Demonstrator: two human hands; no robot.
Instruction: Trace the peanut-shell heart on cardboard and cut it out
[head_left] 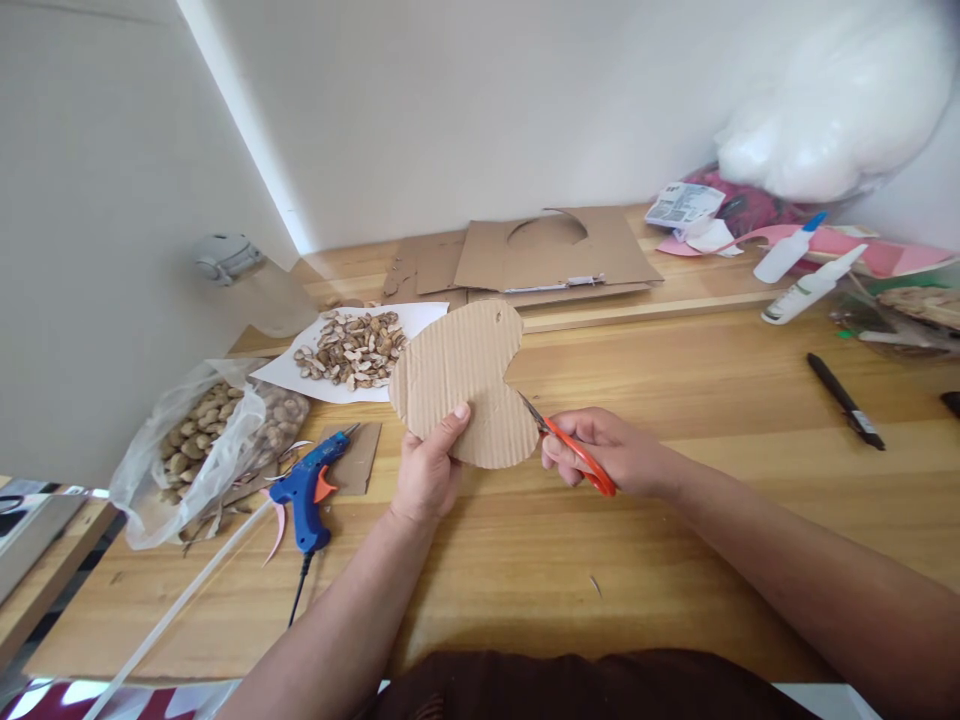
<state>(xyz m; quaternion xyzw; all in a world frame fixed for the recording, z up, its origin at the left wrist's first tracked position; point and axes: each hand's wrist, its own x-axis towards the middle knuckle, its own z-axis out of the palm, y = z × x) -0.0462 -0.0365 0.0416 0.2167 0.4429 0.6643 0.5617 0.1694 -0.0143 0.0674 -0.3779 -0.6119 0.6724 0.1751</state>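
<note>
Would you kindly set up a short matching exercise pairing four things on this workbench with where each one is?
Things:
1. cardboard cutout
2. scissors
3. glue gun
4. black marker

Places:
A. lying alone on the table, far right
B. in the right hand
C. in the left hand
D. resting left of the left hand

Pairs: 1-C, 2-B, 3-D, 4-A
</note>
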